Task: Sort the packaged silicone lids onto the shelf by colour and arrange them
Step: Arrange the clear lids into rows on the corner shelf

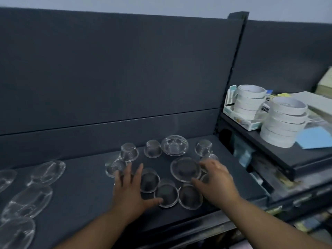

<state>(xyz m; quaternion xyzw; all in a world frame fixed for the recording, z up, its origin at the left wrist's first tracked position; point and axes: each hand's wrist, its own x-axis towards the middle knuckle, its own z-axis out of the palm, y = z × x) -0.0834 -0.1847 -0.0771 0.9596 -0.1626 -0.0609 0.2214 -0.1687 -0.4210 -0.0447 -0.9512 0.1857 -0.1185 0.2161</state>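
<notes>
Several clear silicone lids lie in a loose cluster on the dark shelf (84, 184). A wide one (185, 168) sits mid-cluster, another wide one (174, 145) behind it, and small domed ones (167, 194) near the front. My left hand (131, 189) rests flat, fingers spread, beside a small lid (150, 179), its thumb touching the front dome. My right hand (215, 180) lies over the cluster's right side with fingers apart, partly hiding two small lids. Neither hand holds anything.
Larger clear lids (28, 202) lie in a group at the shelf's left end. On a raised shelf to the right stand two stacks of white tape rolls (283, 121), a blue pad (316, 138) and boxes. A dark back panel (107, 69) rises behind.
</notes>
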